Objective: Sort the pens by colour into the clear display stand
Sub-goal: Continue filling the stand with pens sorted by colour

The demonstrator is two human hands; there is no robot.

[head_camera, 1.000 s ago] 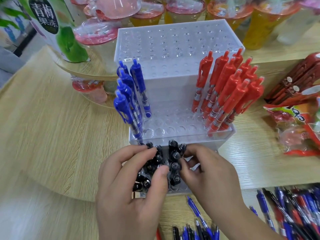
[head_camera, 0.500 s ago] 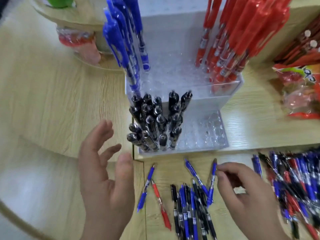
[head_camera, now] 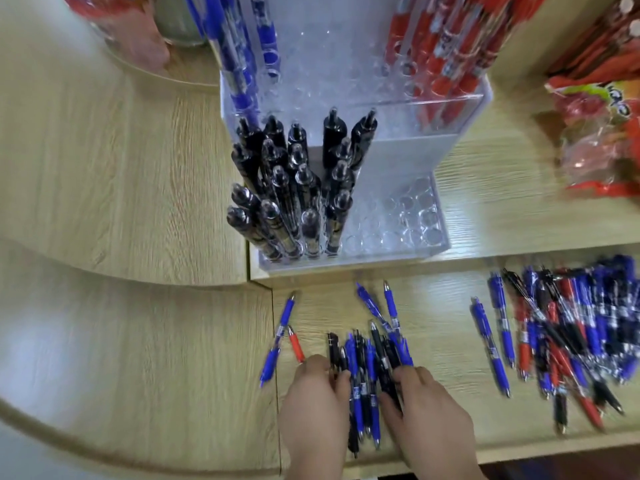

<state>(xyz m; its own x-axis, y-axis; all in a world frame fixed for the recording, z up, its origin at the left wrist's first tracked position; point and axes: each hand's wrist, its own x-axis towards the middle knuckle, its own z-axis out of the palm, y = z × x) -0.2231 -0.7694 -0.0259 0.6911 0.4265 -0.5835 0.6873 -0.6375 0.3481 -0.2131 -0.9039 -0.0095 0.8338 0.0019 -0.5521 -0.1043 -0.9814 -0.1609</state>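
The clear display stand [head_camera: 398, 216] holds several black pens [head_camera: 291, 195] in its low front tier, blue pens [head_camera: 235, 64] at the upper left and red pens [head_camera: 443, 46] at the upper right. Below it, on the lower wooden shelf, lies a small pile of black and blue pens [head_camera: 363, 368]. My left hand [head_camera: 315, 403] is on the pile's left side, thumb and fingers pinching a black pen. My right hand [head_camera: 429, 410] is on the right side, thumb and fingers closed round another black pen. The frame is blurred.
A large mixed heap of blue, red and black pens [head_camera: 568, 334] lies at the right of the lower shelf. A loose blue pen [head_camera: 280, 337] and a red pen [head_camera: 296, 344] lie left of the small pile. Red snack packets [head_camera: 595, 126] sit at the right.
Both hands left the black pens in the stand and came down to the small pile. The left hand, open in the air before, now sits on the pens. The view tilted down.
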